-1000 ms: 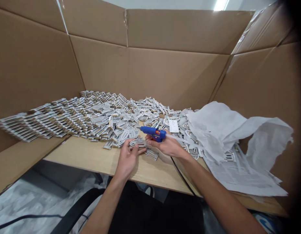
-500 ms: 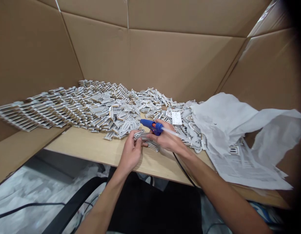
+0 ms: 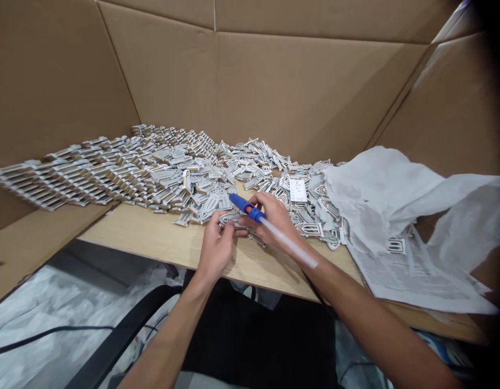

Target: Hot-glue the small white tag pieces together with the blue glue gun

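Observation:
Near the front edge of the wooden table, my left hand is closed on a small pale arch-shaped cutout piece. My right hand grips a blue glue gun, a clear glue stick jutting from its back over my wrist. The gun's nozzle points to the upper left, above the held piece. Fingers of my right hand reach down close to that piece; whether they touch it I cannot tell. The gun's handle is mostly hidden by my hand.
Neat stacks of similar pieces fill the left, and a loose heap spreads behind my hands. A white label lies on the heap. Crumpled white paper covers the right. Cardboard walls enclose the wooden table.
The glue gun has turned in my right hand, so its glue stick slants more steeply down to the right. My left hand still holds the piece. The view has shifted slightly.

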Action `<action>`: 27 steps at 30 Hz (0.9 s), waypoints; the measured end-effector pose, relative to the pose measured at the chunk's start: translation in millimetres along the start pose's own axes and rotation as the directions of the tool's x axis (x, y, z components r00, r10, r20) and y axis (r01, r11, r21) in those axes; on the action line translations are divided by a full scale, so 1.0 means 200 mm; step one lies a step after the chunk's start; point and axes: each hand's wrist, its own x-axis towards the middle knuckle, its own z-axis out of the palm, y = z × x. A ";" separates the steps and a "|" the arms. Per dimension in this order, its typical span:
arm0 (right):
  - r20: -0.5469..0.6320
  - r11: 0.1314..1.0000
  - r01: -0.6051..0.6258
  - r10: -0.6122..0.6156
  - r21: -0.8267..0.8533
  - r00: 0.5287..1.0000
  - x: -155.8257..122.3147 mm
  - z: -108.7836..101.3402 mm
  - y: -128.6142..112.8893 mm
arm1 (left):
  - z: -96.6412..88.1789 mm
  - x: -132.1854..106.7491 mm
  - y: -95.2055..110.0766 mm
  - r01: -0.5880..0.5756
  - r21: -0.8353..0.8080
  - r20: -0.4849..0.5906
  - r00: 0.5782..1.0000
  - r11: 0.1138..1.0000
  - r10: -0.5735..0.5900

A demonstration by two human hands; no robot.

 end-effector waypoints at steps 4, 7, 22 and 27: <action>0.056 0.958 -0.189 0.181 0.217 0.982 0.01 -0.05 0.07 | 0.00 0.00 0.03 0.037 -0.202 -0.061 0.997 0.979 -0.050; 0.182 0.877 -0.300 0.248 0.375 0.951 0.01 -0.09 0.12 | 0.00 0.00 0.04 0.054 -0.222 -0.105 0.991 0.974 -0.079; 0.408 0.963 -0.266 0.223 0.050 0.885 -0.02 -0.14 0.10 | 0.00 0.00 0.05 -0.018 -0.048 -0.135 0.991 0.999 0.012; 0.445 0.973 -0.226 0.185 0.039 0.876 -0.02 -0.12 0.08 | -0.01 0.00 0.03 -0.045 -0.022 -0.119 0.992 0.999 0.042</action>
